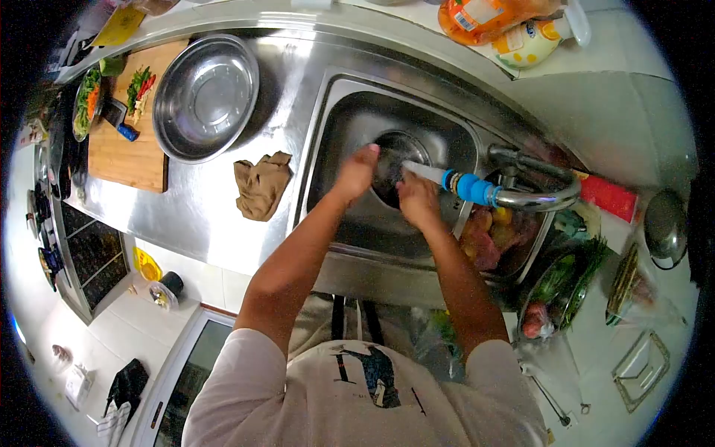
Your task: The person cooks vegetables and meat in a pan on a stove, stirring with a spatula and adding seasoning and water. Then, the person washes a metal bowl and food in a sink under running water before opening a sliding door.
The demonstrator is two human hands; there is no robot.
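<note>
A round, dark, shiny metal bowl point(389, 190) is in the sink basin point(335, 138), partly hidden by my hands. My left hand point(357, 175) is closed at its left rim, with the thumb pointing up along the edge. My right hand point(418, 195) grips the lower right side, its fingers blurred and partly covered just below the spout. The blue-banded faucet nozzle point(469, 186) reaches over the bowl from the right, and what looks like water runs from its white tip.
Left of the sink lie a brown cloth point(262, 186), a large steel basin point(206, 98) and a cutting board point(126, 160) with chopped vegetables and a blue-handled knife point(121, 123). On the right, a second compartment holds pinkish food point(488, 238); a bowl of greens point(558, 287) stands beyond.
</note>
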